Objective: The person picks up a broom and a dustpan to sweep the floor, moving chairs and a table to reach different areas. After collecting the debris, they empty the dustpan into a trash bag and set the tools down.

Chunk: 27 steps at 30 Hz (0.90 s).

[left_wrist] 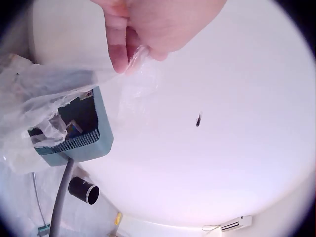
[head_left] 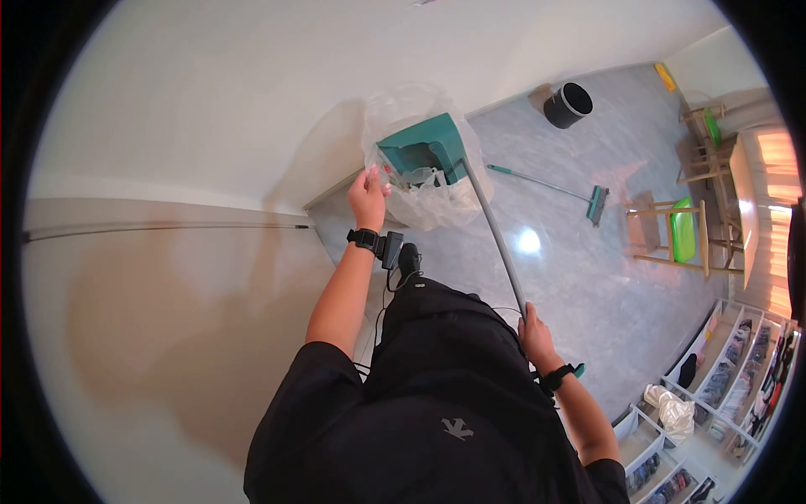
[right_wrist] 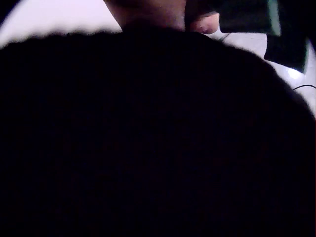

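Your left hand [head_left: 367, 195] pinches the rim of a clear, crinkled plastic bag [head_left: 437, 202], holding it up near the white wall [head_left: 210, 101]. Your right hand [head_left: 534, 332] grips the end of the long grey handle [head_left: 495, 235] of a teal plastic dustpan [head_left: 424, 149], whose pan sits tipped inside the bag's mouth, with scraps of litter below it. Farther off on the grey floor lie a teal-headed broom [head_left: 558, 189] and a black round bucket [head_left: 567, 104], well apart from you.

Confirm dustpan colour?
Teal dustpan, grey handle; clearest in the head view.
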{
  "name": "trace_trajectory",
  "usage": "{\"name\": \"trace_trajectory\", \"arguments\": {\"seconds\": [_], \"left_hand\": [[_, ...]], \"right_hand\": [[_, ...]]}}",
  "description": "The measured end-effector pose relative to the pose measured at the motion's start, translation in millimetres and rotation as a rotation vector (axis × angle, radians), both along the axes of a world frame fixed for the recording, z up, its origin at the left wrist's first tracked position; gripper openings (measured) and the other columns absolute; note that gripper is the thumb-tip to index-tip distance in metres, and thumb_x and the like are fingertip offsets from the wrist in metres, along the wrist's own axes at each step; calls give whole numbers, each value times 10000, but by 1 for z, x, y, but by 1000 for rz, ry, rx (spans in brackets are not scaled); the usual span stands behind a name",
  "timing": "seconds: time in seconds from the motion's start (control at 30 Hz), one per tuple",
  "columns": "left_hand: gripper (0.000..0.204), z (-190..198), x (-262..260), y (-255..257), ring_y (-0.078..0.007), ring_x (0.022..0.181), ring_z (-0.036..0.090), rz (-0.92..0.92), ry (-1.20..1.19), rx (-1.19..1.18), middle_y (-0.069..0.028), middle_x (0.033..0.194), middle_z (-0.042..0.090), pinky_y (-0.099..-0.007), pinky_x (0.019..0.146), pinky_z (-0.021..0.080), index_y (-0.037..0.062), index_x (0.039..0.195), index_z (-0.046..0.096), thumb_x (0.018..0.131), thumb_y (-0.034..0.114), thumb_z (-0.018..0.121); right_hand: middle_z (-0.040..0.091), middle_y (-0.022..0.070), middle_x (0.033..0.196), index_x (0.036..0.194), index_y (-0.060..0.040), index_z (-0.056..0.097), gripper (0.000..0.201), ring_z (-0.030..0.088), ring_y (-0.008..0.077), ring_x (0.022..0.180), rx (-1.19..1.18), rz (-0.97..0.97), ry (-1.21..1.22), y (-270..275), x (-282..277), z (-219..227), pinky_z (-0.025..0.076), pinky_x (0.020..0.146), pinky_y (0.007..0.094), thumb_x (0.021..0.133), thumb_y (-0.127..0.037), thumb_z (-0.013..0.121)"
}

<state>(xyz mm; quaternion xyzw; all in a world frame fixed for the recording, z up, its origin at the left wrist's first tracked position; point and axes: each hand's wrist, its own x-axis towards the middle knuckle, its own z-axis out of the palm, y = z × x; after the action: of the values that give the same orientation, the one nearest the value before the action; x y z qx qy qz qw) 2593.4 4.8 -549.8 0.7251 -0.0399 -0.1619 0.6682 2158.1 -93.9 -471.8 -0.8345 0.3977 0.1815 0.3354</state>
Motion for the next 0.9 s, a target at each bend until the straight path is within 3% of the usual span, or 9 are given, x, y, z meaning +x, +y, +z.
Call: {"name": "trace_trajectory", "arguments": {"seconds": [0.33,0.43,0.5,0.53,0.6,0.73,0.8,0.83,0.9], "left_hand": [[340,13,-11,-5,-119,587,637,-104,16,51,-64,716,640,-251,535,539,-46,1004,630,957,288,592],[338,12,-6,-3,-120,597,642,-127,-3,64,-62,721,636,-249,538,540,-49,994,627,957,285,592],[334,10,-5,-2,-119,600,642,-141,-2,42,-61,728,634,-250,540,541,-47,988,626,958,284,590],[330,8,-4,-1,-117,602,643,-156,4,22,-61,735,633,-250,542,542,-45,983,625,959,283,589],[325,0,0,2,-115,605,642,-179,-6,45,-58,735,632,-250,543,541,-41,986,626,960,280,588],[307,-4,3,4,-107,605,634,-243,-28,80,-46,734,630,-247,546,540,-30,1012,632,960,270,589],[299,2,0,5,-109,614,634,-231,-17,95,-51,760,637,-247,551,541,-28,1019,634,962,261,587],[291,4,0,3,-111,624,635,-219,-9,107,-56,787,644,-247,556,543,-27,1027,635,963,253,584],[288,-1,2,4,-114,634,636,-160,6,46,-66,827,651,-249,565,545,-30,1044,636,967,242,578]], "right_hand": [[602,340,960,1294,-1,349,413,578,514,865,-16,-3,-110,-16,24,-16,463,735,573,927,-130,487],[628,231,794,1287,-5,374,391,622,403,659,26,15,-253,-18,16,-25,486,575,489,944,-146,496],[525,53,641,1297,-14,396,391,508,191,453,675,-412,-69,-25,21,-6,405,416,345,961,-178,509],[525,53,641,1297,-14,396,391,508,191,453,677,-413,-66,-26,21,-3,405,416,345,961,-178,509],[398,-46,621,1323,-24,401,413,349,62,415,1037,-614,-126,-29,24,3,295,364,254,969,-204,516],[423,-22,621,1319,-18,408,421,400,80,444,908,-492,-98,-23,33,16,349,390,271,966,-217,521],[550,88,645,1308,11,400,426,549,221,503,564,-278,-79,-18,35,16,459,482,365,961,-210,510],[550,88,645,1308,11,400,426,549,221,503,566,-279,-78,-16,33,7,459,482,365,961,-210,510],[628,267,771,1297,45,390,436,624,434,692,190,4,-235,-9,30,-6,499,656,497,941,-181,503]]}}
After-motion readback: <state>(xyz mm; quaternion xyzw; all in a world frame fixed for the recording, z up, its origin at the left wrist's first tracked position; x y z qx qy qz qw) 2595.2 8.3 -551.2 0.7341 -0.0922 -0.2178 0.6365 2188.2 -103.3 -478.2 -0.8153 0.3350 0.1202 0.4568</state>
